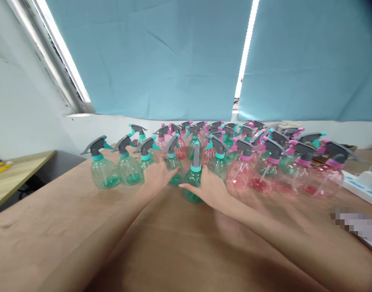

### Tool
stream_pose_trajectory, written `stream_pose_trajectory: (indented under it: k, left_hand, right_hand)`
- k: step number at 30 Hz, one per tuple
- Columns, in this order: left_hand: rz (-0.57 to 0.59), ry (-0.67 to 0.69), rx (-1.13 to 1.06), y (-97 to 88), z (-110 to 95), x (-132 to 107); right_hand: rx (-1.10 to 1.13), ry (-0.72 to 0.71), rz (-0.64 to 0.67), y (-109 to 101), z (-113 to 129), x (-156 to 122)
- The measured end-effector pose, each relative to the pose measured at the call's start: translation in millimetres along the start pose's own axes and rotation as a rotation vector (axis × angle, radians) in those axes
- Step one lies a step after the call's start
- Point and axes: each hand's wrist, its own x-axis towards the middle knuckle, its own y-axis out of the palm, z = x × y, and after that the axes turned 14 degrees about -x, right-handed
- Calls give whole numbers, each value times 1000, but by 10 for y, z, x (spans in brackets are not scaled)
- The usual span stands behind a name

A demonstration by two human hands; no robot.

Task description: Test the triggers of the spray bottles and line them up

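Observation:
Many small spray bottles stand in a crowd on a brown table [52,227], green ones to the left and pink ones [243,172] to the right, all with grey triggers. One green spray bottle [193,178] stands in front of the rest, trigger facing me. My right hand [208,187] cups its right side, thumb reaching across its base. My left hand [157,175] lies just left of it, fingers stretched toward another green bottle [173,164] in the front row. Both arms reach forward over the table.
A white power strip [360,187] with a plug lies at the right edge. A wooden desk [12,178] stands lower left, beyond the table. Blue blinds cover the window behind the bottles. More green bottles [104,170] stand at the far left of the row.

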Motion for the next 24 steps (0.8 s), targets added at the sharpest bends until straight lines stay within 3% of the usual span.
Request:
stream_pose_trajectory:
  k: [10,16,20,24]
  left_hand:
    - [36,4,48,-33,53,-48]
    - [42,24,11,-286,37,-347]
    - [179,152,-335,-325,-12,-560]
    - [324,355,-720,-216,-236,-651]
  right_hand:
    - [79,-59,-11,22,-92,-27]
    - [150,-113,23,7,-196,-109]
    - [191,-121,81,-43,-235,-246]
    - [341,-156,132,-108,-275,-435]
